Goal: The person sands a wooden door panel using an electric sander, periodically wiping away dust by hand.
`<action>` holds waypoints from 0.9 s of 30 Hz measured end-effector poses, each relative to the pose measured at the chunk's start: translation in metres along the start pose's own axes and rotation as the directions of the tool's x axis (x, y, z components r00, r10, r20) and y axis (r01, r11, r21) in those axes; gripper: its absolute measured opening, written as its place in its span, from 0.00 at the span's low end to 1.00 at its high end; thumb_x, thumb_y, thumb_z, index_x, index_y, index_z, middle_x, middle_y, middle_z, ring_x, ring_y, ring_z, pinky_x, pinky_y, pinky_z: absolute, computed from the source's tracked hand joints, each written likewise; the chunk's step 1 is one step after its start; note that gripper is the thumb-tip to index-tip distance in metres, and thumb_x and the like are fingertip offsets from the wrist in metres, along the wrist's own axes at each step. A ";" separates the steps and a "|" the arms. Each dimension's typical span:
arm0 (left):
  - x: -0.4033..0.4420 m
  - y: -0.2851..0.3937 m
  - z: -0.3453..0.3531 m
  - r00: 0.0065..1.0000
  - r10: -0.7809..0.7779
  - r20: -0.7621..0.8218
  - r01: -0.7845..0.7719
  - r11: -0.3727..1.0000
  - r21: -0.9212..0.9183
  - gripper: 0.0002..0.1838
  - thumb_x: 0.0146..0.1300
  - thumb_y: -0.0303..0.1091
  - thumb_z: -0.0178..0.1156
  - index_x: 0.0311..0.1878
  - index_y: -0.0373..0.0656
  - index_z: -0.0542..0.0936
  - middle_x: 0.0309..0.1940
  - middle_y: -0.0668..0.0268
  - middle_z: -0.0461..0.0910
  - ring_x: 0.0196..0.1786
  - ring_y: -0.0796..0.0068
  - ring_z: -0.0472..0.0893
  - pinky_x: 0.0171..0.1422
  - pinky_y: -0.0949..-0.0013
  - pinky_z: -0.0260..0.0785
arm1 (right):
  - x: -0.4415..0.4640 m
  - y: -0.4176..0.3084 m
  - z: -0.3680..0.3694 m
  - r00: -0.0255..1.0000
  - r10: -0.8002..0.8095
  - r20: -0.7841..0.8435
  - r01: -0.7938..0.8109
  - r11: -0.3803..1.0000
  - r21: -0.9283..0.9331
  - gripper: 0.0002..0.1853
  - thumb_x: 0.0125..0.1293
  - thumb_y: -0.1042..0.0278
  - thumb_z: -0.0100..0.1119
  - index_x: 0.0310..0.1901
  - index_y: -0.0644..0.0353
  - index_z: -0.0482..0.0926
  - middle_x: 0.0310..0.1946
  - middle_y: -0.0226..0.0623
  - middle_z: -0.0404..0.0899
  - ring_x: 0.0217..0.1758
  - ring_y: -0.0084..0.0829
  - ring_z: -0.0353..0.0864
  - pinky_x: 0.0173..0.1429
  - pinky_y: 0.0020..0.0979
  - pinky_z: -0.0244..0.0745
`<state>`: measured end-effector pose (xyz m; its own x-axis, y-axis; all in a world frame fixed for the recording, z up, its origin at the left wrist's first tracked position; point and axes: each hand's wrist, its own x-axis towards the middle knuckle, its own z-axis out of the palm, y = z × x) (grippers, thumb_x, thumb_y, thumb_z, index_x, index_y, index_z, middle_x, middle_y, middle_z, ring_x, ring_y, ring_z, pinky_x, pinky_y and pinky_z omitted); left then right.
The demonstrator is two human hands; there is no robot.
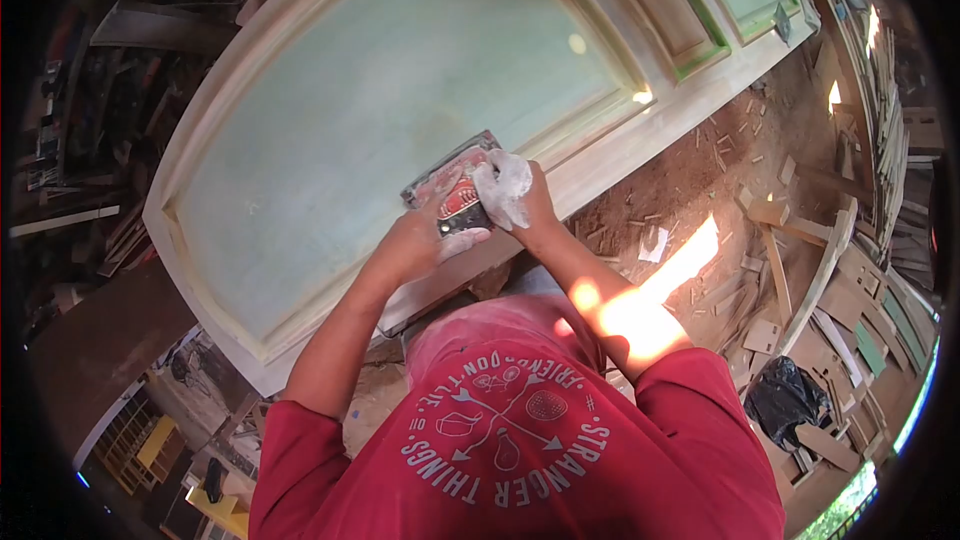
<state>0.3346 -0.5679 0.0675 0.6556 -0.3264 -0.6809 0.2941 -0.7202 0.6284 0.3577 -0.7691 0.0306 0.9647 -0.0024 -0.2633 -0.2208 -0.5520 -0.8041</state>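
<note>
Both hands are on a red and black power sander [460, 203], dusty with white powder, its dark flat base toward the far side. My left hand [420, 238] wraps around the near left side of its body. White dust thickly coats my right hand [512, 192], which is closed over the right side of the tool. The sander is over the near edge of a large wooden door [165, 180] with a pale green, curved-top panel [330, 140]. My hands hide part of the sander, and I cannot tell whether its base touches the surface.
Smaller framed panels [690, 15] continue along the door at the upper right. Wood scraps [720, 145] litter the dirt floor. A wooden frame [815, 230], offcuts and a black plastic bag [787, 400] lie at the right. More boards [160, 28] are stacked in shadow on the left.
</note>
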 end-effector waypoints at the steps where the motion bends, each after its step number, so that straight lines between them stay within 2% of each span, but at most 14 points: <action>1: 0.009 0.006 0.004 1.000 0.009 -0.014 -0.008 1.000 0.014 0.60 0.68 0.64 0.79 0.93 0.48 0.58 0.77 0.41 0.80 0.75 0.37 0.84 0.82 0.50 0.74 | 0.006 0.005 -0.008 1.000 0.001 -0.007 -0.001 1.000 -0.018 0.17 0.80 0.57 0.60 0.43 0.65 0.89 0.35 0.65 0.87 0.44 0.69 0.89 0.46 0.57 0.84; 5: 0.033 0.048 0.009 0.999 0.035 -0.019 -0.036 0.999 -0.002 0.58 0.67 0.66 0.79 0.90 0.42 0.65 0.74 0.38 0.82 0.74 0.37 0.84 0.81 0.50 0.74 | 0.028 0.025 -0.043 1.000 0.011 -0.027 -0.012 1.000 -0.025 0.18 0.79 0.58 0.60 0.40 0.67 0.87 0.35 0.66 0.86 0.43 0.69 0.89 0.46 0.55 0.83; 8: 0.059 0.070 0.021 0.996 0.066 -0.058 -0.065 0.998 0.018 0.58 0.67 0.69 0.78 0.87 0.38 0.69 0.72 0.36 0.83 0.74 0.37 0.84 0.80 0.50 0.75 | 0.046 0.043 -0.069 0.998 -0.010 -0.064 0.008 0.999 -0.042 0.18 0.78 0.58 0.61 0.38 0.67 0.85 0.32 0.65 0.84 0.39 0.67 0.88 0.43 0.53 0.81; 10: 0.070 0.080 0.026 0.984 0.144 -0.101 -0.140 0.989 0.044 0.59 0.67 0.72 0.75 0.84 0.31 0.70 0.68 0.33 0.84 0.71 0.35 0.85 0.78 0.49 0.77 | 0.056 0.052 -0.082 0.996 -0.033 -0.086 0.029 0.999 -0.044 0.18 0.77 0.58 0.62 0.38 0.67 0.84 0.30 0.63 0.83 0.36 0.64 0.87 0.41 0.52 0.80; 11: 0.077 0.085 0.029 0.976 0.182 -0.120 -0.176 0.983 0.058 0.60 0.67 0.74 0.74 0.83 0.28 0.71 0.66 0.31 0.85 0.70 0.34 0.86 0.77 0.48 0.77 | 0.061 0.058 -0.090 0.996 -0.035 -0.076 0.030 0.998 -0.064 0.18 0.77 0.58 0.61 0.38 0.67 0.85 0.31 0.64 0.83 0.38 0.66 0.87 0.43 0.53 0.81; 14: 0.089 0.108 0.029 0.989 0.128 -0.075 -0.121 0.989 0.083 0.61 0.67 0.76 0.72 0.83 0.28 0.70 0.65 0.32 0.86 0.69 0.34 0.86 0.76 0.47 0.78 | 0.073 0.062 -0.112 0.998 -0.015 -0.053 0.011 0.997 -0.079 0.19 0.78 0.56 0.60 0.38 0.66 0.86 0.33 0.66 0.85 0.41 0.70 0.87 0.46 0.55 0.83; 17: 0.094 0.106 0.033 0.987 0.146 -0.072 -0.138 0.985 0.101 0.62 0.67 0.77 0.71 0.84 0.28 0.68 0.64 0.32 0.87 0.68 0.33 0.87 0.75 0.46 0.78 | 0.081 0.094 -0.108 0.976 -0.215 -0.023 0.208 0.963 -0.171 0.19 0.78 0.56 0.59 0.38 0.67 0.86 0.33 0.67 0.84 0.42 0.70 0.87 0.47 0.55 0.83; 20: 0.085 0.104 0.032 0.990 0.126 -0.070 -0.118 0.987 0.105 0.62 0.68 0.77 0.70 0.84 0.28 0.68 0.64 0.31 0.86 0.69 0.34 0.86 0.75 0.46 0.78 | 0.072 0.075 -0.105 0.995 -0.090 -0.040 0.086 0.992 -0.091 0.20 0.78 0.54 0.60 0.37 0.66 0.84 0.31 0.63 0.83 0.37 0.65 0.87 0.43 0.53 0.80; 23: 0.074 0.092 0.028 0.997 0.071 -0.041 -0.068 0.994 0.080 0.62 0.67 0.78 0.71 0.85 0.30 0.68 0.65 0.31 0.86 0.69 0.33 0.86 0.75 0.46 0.78 | 0.062 0.062 -0.094 1.000 -0.018 -0.004 0.018 0.999 -0.046 0.20 0.78 0.54 0.60 0.38 0.66 0.84 0.31 0.63 0.83 0.37 0.65 0.86 0.44 0.52 0.80; 26: 0.060 0.068 0.028 0.993 0.078 -0.091 -0.072 0.995 0.074 0.62 0.66 0.77 0.72 0.85 0.32 0.68 0.66 0.31 0.85 0.69 0.32 0.86 0.76 0.47 0.78 | 0.051 0.049 -0.077 0.999 -0.037 0.027 0.039 0.996 -0.086 0.19 0.78 0.55 0.59 0.41 0.66 0.87 0.34 0.65 0.86 0.42 0.68 0.88 0.49 0.56 0.84; 27: 0.056 0.059 0.029 0.990 0.096 -0.104 -0.089 0.994 0.067 0.61 0.66 0.75 0.73 0.86 0.34 0.68 0.67 0.33 0.86 0.70 0.34 0.86 0.77 0.48 0.77 | 0.048 0.047 -0.070 0.998 -0.041 0.040 0.045 0.993 -0.108 0.19 0.78 0.55 0.59 0.43 0.65 0.88 0.36 0.66 0.87 0.44 0.69 0.89 0.50 0.57 0.85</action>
<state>0.3684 -0.6462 0.0559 0.7498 -0.3281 -0.5746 0.1876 -0.7274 0.6601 0.4032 -0.8536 0.0175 0.9664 0.0530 -0.2513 -0.1607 -0.6385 -0.7526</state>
